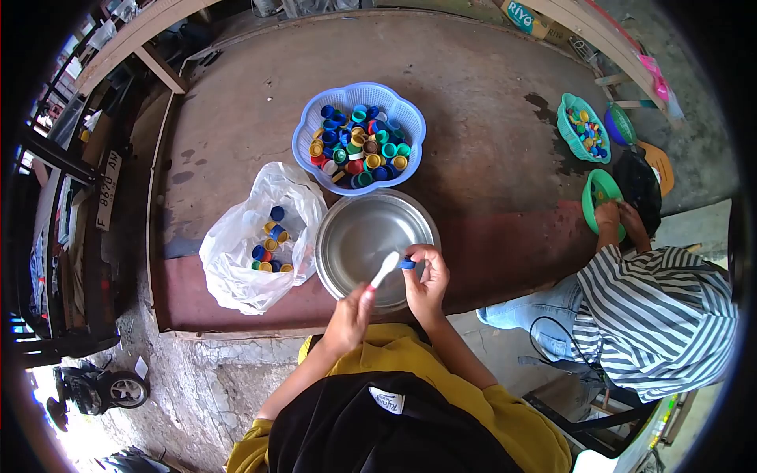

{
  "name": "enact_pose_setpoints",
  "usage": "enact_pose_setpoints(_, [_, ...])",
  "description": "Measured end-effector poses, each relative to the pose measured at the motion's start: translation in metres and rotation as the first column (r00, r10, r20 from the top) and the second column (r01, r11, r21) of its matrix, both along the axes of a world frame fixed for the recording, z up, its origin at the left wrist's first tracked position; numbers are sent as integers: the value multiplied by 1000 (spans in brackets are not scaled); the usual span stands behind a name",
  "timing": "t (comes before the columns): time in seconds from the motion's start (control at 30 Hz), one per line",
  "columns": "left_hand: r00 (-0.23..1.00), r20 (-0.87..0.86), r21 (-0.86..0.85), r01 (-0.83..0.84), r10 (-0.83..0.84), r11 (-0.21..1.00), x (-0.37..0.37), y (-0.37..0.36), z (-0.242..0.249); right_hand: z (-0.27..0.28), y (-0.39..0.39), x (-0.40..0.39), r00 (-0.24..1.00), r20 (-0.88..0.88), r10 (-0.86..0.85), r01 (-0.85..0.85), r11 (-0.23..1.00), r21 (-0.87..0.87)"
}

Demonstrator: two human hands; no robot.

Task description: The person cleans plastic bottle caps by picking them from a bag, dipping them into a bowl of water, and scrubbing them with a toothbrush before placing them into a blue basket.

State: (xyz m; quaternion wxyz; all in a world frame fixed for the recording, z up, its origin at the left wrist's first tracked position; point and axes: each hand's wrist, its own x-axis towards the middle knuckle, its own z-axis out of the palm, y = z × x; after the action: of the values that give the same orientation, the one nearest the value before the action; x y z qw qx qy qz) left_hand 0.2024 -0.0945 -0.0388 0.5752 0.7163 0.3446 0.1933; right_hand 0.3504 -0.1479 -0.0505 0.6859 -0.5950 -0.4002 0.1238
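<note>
Lavender basket [309, 134] — blue, green, yellow, red caps [359, 146]. Silver bowl [347, 244]. White bag [236, 260]. Blue cap [407, 264], white tool [385, 269]. Far right: green basket [569, 130] — black-and-white striped shirt [658, 315].

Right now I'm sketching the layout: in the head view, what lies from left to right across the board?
White plastic bag → steel bowl → blue cap in the right hand → co-worker's green basket.

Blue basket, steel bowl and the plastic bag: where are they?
Blue basket [306, 135]: head view, left rim.
Steel bowl [359, 236]: head view, bare inside.
Plastic bag [236, 284]: head view, lower white side.
</note>
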Motion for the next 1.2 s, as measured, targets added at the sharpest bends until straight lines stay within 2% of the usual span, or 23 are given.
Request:
enact_pose_setpoints(0.03, [998,-52,-36,-28,26,999,1,1,0,0,-1,-2,998,-63,19,-18,999,28])
enact_pose_setpoints(0.17, [991,136,-45,-13,19,999,-5,-3,-2,3,-2,-5,966,-243,86,-64,993,94])
enact_pose_setpoints(0.2, [988,148,5,39,-39,999,-6,-3,-3,3,1,-6,955,-281,91,-59,991,122])
enact_pose_setpoints(0.27, [999,49,-17,5,-5,1000,-8,1,-10,7,4,-8,943,-317,105,-69,990,124])
enact_pose_setpoints(0.33, [998,-50,-36,-27,25,999,-7,6,-16,10,3,-4,970,-210,122,-110,992,67])
enact_pose_setpoints(0.37, [1000,-15,-28,-13,13,1000,-6,7,-11,10,3,-3,979,-157,126,-122,992,35])
enact_pose_setpoints(0.43, [999,46,-26,6,-4,1000,-9,0,5,8,3,-3,974,-182,134,-123,990,67])
enact_pose_setpoints(0.47, [996,75,76,37,-43,996,-9,-2,10,7,5,-2,974,-178,137,-123,988,89])
enact_pose_setpoints(0.57, [996,-9,74,90,-89,993,-6,-4,10,8,6,-3,969,-209,131,-103,985,138])
enact_pose_setpoints(0.63, [999,-39,10,22,-21,1000,-8,0,3,6,5,-4,961,-258,104,-59,983,176])
enact_pose_setpoints(0.7, [999,-38,-18,-8,7,1000,-10,2,1,1,0,3,996,-74,49,-45,998,48])
enact_pose_setpoints(0.73, [998,55,12,14,-15,1000,-11,-2,2,-1,-2,6,999,17,40,-39,999,-10])
enact_pose_setpoints(0.77, [1000,19,10,17,-17,1000,-11,-4,1,-1,-4,6,994,107,37,-30,997,-67])
enact_pose_setpoints(0.83, [999,-47,14,16,-15,1000,-6,-3,-3,1,-1,-2,988,-142,65,-53,995,86])
enact_pose_setpoints(0.87, [995,-102,-51,14,-19,999,-5,3,-4,3,1,-6,961,-263,90,-47,985,165])
enact_pose_setpoints(0.97, [1000,6,-57,-21,21,998,-9,0,-5,7,1,-8,959,-279,52,-28,996,89])
enact_pose_setpoints(1.0, [994,106,11,11,-12,1000,-9,-2,-3,-1,0,-3,980,-182,82,-73,996,54])
enact_pose_setpoints(1.1, [996,-73,17,44,-42,999,-7,4,-6,-1,1,-8,949,-285,132,-86,982,168])
enact_pose_setpoints(1.13, [997,-74,14,21,-20,1000,-10,5,-12,-1,0,-6,949,-275,154,-107,978,181])
enact_pose_setpoints(1.2, [999,-39,-7,-25,25,1000,-11,6,-7,14,1,-6,910,-388,148,-98,984,146])
